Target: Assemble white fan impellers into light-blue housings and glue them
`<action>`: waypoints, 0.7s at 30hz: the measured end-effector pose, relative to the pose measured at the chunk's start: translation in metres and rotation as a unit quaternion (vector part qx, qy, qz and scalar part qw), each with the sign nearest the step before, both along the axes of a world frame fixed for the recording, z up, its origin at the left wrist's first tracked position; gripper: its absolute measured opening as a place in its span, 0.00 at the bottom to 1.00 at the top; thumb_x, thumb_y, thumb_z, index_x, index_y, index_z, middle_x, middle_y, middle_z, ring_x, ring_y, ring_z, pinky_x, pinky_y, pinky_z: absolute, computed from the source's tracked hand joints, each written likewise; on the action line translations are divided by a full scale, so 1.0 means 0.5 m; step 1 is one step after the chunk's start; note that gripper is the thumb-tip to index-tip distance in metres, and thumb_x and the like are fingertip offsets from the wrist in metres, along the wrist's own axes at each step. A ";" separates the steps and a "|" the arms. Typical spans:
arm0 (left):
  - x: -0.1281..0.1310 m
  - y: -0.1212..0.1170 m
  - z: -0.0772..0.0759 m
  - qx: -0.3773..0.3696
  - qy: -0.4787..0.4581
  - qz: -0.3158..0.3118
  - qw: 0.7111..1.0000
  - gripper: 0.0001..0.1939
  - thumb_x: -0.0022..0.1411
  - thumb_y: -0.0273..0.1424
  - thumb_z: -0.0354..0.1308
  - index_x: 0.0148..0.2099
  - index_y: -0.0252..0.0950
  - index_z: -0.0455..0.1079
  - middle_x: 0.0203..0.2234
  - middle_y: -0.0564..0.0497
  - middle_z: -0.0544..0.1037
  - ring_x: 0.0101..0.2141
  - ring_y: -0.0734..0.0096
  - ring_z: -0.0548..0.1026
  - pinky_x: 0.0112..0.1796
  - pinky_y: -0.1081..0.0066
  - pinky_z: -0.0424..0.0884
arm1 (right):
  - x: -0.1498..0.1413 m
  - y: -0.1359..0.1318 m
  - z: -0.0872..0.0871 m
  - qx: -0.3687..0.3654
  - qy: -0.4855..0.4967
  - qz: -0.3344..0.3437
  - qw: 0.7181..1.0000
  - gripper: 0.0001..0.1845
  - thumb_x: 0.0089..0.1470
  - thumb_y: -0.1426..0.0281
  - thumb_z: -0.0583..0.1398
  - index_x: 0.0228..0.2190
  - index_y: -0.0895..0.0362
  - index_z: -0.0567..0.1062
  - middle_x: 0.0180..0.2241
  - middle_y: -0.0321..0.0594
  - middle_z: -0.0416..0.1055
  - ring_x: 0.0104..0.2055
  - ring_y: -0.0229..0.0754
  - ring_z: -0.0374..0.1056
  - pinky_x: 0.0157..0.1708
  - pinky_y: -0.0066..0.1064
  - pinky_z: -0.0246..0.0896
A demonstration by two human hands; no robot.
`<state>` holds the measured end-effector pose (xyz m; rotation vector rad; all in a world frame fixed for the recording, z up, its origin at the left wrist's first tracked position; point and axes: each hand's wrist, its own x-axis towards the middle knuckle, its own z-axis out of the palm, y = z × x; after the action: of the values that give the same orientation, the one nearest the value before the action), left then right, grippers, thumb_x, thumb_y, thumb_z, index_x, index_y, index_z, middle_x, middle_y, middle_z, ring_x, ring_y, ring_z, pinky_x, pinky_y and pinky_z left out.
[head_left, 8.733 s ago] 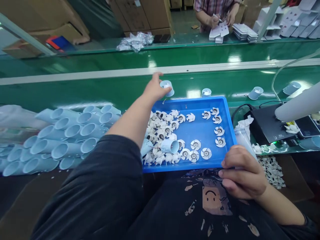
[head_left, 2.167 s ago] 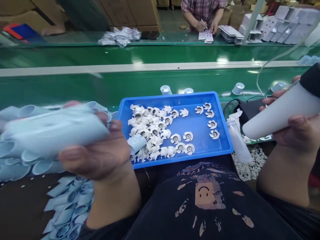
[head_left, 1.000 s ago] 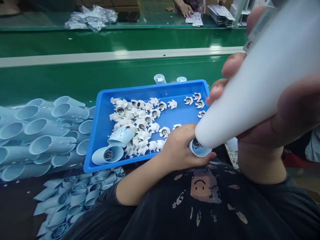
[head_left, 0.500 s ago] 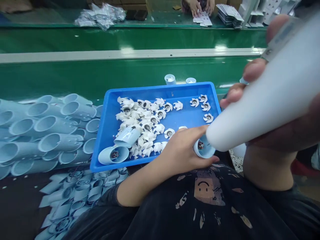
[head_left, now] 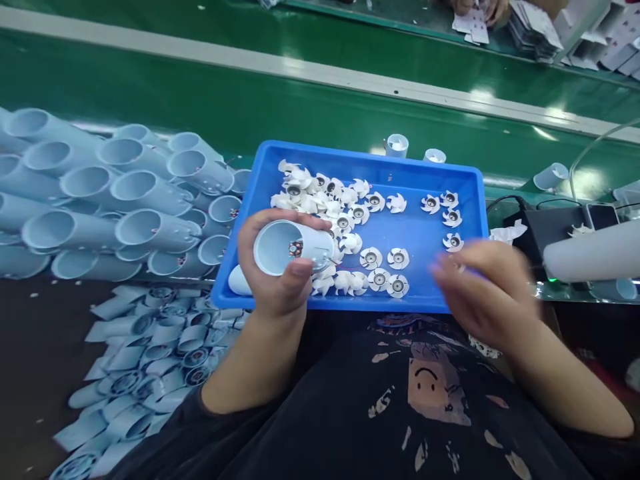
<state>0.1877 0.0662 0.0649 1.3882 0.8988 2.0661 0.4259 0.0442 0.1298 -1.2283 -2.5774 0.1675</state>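
My left hand (head_left: 273,287) is wrapped round a light-blue plastic tube (head_left: 320,248), its open mouth tilted towards me. Inside the tube a small motor with copper windings (head_left: 295,249) shows. Below them is a blue tray (head_left: 350,303) holding many white fan impellers (head_left: 371,258), heaped on the left and scattered on the right. Another blue tube (head_left: 239,281) lies in the tray's front left corner, partly behind my hand. My right hand (head_left: 487,290) hovers over the tray's right end near a few loose impellers, its fingers smeared by motion.
Stacked blue tubes (head_left: 150,230) fill the left side, with shorter blue parts (head_left: 165,333) heaped below. A thick white cylinder (head_left: 595,253) lies at right by a black box (head_left: 525,230) with cables. Cups (head_left: 397,146) stand behind the tray. A co-worker's hands (head_left: 480,8) handle cards opposite.
My right hand has let go of the white cylinder, now lying at the right, and come over the tray. My left hand has carried the tube leftwards over the tray. The view has turned.
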 end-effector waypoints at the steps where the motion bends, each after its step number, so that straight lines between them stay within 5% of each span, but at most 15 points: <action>1: -0.002 0.001 0.000 0.005 -0.016 -0.001 1.000 0.24 0.49 0.51 0.66 0.39 0.39 0.70 0.26 0.56 0.77 0.28 0.71 0.78 0.32 0.67 0.76 | -0.025 0.018 -0.019 -0.028 -0.035 0.001 0.999 0.16 0.62 0.66 0.55 0.51 0.54 0.70 0.51 0.45 0.68 0.49 0.45 0.67 0.48 0.42 0.66; 5: -0.017 0.000 -0.006 -0.060 -0.015 0.035 0.997 0.25 0.51 0.59 0.57 0.39 0.45 0.67 0.27 0.56 0.75 0.31 0.68 0.77 0.35 0.63 0.76 | -0.123 0.098 -0.089 -0.148 -0.177 -0.017 0.973 0.19 0.59 0.63 0.57 0.49 0.58 0.72 0.46 0.50 0.71 0.45 0.53 0.68 0.39 0.42 0.65; 8: -0.023 -0.004 -0.009 -0.103 0.028 0.057 0.993 0.28 0.51 0.63 0.51 0.41 0.46 0.63 0.28 0.53 0.74 0.32 0.64 0.76 0.36 0.60 0.76 | -0.155 0.136 -0.111 -0.166 -0.213 -0.011 0.963 0.15 0.56 0.63 0.59 0.43 0.59 0.74 0.45 0.50 0.70 0.43 0.50 0.68 0.36 0.36 0.61; 12: -0.018 -0.007 -0.001 -0.083 0.002 0.020 0.996 0.27 0.50 0.60 0.56 0.41 0.46 0.63 0.28 0.54 0.73 0.31 0.64 0.76 0.36 0.60 0.76 | -0.134 0.144 -0.096 -0.141 -0.241 0.020 0.960 0.15 0.57 0.76 0.53 0.46 0.58 0.71 0.52 0.48 0.66 0.51 0.50 0.63 0.45 0.38 0.55; 14: -0.016 -0.007 0.005 -0.081 -0.023 0.002 0.996 0.26 0.48 0.58 0.61 0.41 0.46 0.63 0.29 0.55 0.74 0.32 0.65 0.76 0.38 0.60 0.76 | -0.120 0.136 -0.083 -0.150 -0.260 0.045 0.953 0.13 0.58 0.74 0.55 0.43 0.57 0.74 0.50 0.46 0.69 0.51 0.51 0.63 0.49 0.40 0.52; 21: -0.018 -0.004 -0.003 -0.053 -0.015 -0.030 0.998 0.29 0.45 0.48 0.71 0.43 0.47 0.59 0.34 0.58 0.74 0.38 0.68 0.76 0.44 0.61 0.74 | -0.131 0.116 -0.079 -0.180 -0.292 -0.037 0.938 0.18 0.57 0.79 0.50 0.44 0.60 0.74 0.43 0.52 0.71 0.43 0.50 0.69 0.37 0.37 0.57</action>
<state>0.1787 0.0644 0.0634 1.3085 0.9301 1.9607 0.3602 0.1020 0.0901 -1.7193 -3.0924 0.3119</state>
